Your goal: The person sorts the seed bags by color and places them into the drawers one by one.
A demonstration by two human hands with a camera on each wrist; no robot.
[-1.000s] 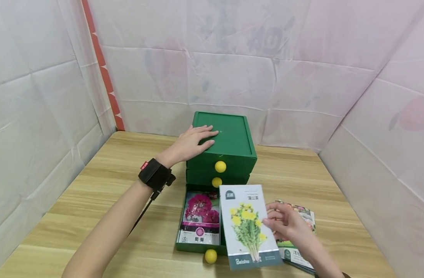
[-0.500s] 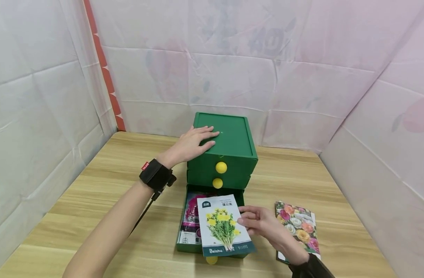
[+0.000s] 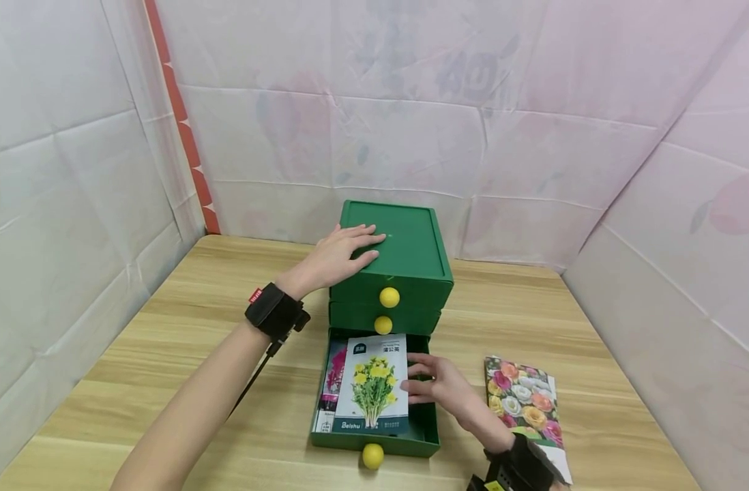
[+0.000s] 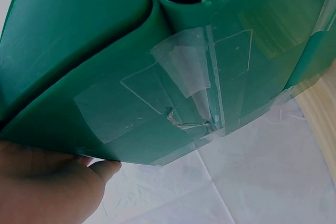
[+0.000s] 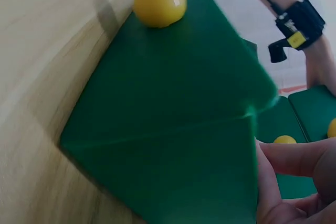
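Head view: the dandelion seed packet [image 3: 373, 393] has dropped from held-up over the near table edge a second ago to lying inside the open bottom drawer [image 3: 428, 436], on top of the magenta flower packet [image 3: 335, 382], which now only shows as a strip along its left side. Half a second ago it was still tilted across the drawer's near rim; now it sits flat, inside the walls. Judgement: this packet is as good as stowed, only the release is left

Right hand [image 3: 438, 387] came in with it, from near-right of the drawer to over the drawer's right half. Palm down, fingers [image 3: 419, 372] straight and close together, tips touching the packet's right edge. I can't tell whether the thumb is under the edge or not. Right wrist view only gives the drawer's green front and its yellow knob [image 5: 159, 2], with loosely bent fingers at the frame edge

Left hand [image 3: 338, 257] hasn't moved: flat on top of the green drawer cabinet [image 3: 411, 245] at its left side, fingers straight and slightly spread, thumb down the left wall as in the left wrist view

Rose packets [image 3: 523, 402] lie on the table [image 3: 166, 327] right of the drawer, untouched
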